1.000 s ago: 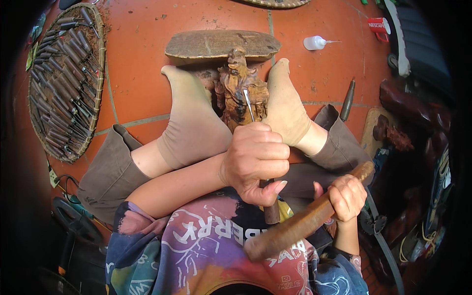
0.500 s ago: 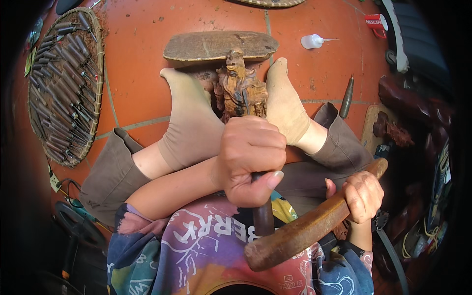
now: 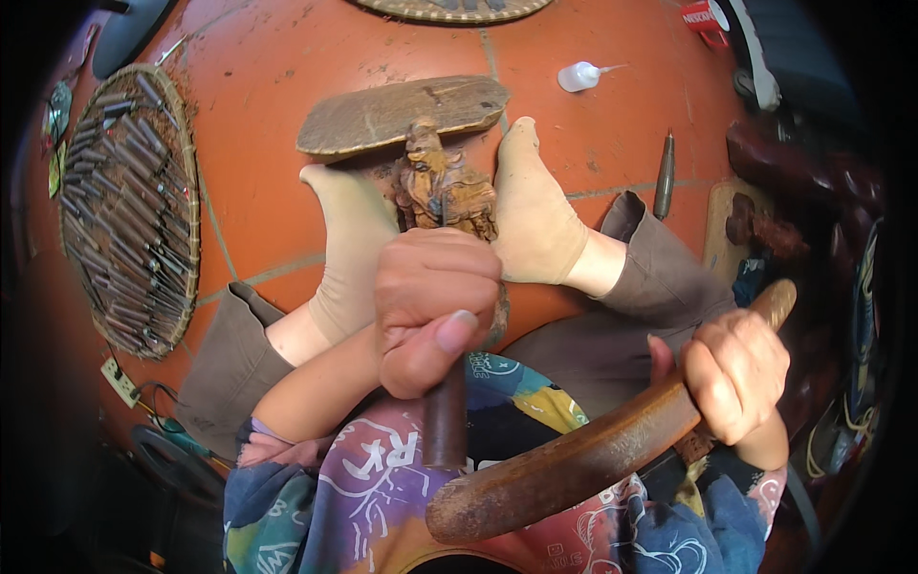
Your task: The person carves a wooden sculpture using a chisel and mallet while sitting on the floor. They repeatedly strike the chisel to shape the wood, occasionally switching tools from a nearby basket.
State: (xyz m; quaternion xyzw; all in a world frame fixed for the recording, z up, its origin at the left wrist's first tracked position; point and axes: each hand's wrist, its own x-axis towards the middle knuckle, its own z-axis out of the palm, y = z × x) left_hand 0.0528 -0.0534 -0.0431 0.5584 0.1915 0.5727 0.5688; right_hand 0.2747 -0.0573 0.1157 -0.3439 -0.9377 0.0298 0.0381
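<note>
My left hand (image 3: pixel 435 311) is wrapped round the dark handle (image 3: pixel 445 426) of a chisel, whose butt points back toward my body. Ahead of the fist, a thin blade lies against a carved wooden figure (image 3: pixel 449 191); the fist hides much of the tool and the figure's lower part. My right hand (image 3: pixel 734 373) grips a long, curved wooden mallet (image 3: pixel 574 459), its thick end low in front of my shirt, close to the chisel's butt. The figure rests between my two socked feet, against a thick worn wooden board (image 3: pixel 402 117).
At the left, an oval woven tray (image 3: pixel 194 220) holds many wooden-handled carving tools. Beyond my right foot are a white squeeze bottle (image 3: pixel 579 77), a dark pointed tool (image 3: pixel 665 177) and a red mug (image 3: pixel 706 17). Dark red wooden pieces (image 3: pixel 794 172) lie at the right.
The view has shifted a little. My right hand with the mallet has moved right and slightly down. The figure and board look more tilted; my left hand still holds the chisel against the figure.
</note>
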